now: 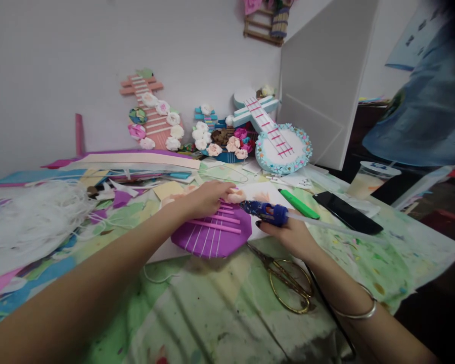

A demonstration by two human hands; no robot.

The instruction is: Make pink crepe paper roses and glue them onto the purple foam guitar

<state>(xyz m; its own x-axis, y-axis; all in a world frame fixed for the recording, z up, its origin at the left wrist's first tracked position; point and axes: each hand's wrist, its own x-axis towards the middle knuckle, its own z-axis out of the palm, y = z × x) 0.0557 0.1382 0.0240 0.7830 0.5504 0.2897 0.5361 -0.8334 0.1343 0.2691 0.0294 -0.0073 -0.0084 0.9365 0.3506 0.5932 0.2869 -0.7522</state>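
Note:
My right hand [288, 232] is wrapped round a blue hot glue gun [271, 212], with a long clear glue stick [326, 226] trailing from its back end. Its nozzle points left at a peach paper flower [235, 195], which the closed fingers of my left hand [208, 197] hold. Below them lies a purple paper instrument [197, 238] with pink strips and white strings across it, on white paper. Gold-handled scissors [288, 285] rest just below the glue gun. My left hand hides the far part of the purple piece.
A green marker [299, 203], a black phone [347, 212] and a lidded cup [373, 179] are at right. White string [41, 217] and paper scraps heap at left. Decorated paper instruments [282, 149] lean along the wall. A black cord runs beside my right forearm.

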